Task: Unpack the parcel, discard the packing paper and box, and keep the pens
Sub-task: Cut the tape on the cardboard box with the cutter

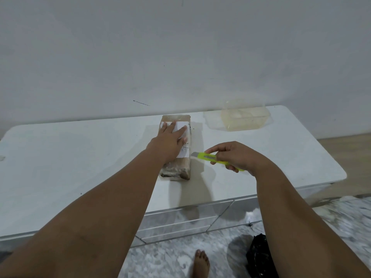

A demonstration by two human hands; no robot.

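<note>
Two hands work at the white table (pixel 80 157): the left hand (pixel 170 140) lies flat and open on the brown parcel (pixel 176 149) mid-table, the right hand (pixel 239 155), just right, grips a yellow-green cutter (pixel 208 157).

Dim, flat light; soft shadows on the table (pixel 80 157); edges blurred, bowed.

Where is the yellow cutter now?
In the head view, the yellow cutter is in the right hand, right of the parcel, blade pointing toward it.
</note>
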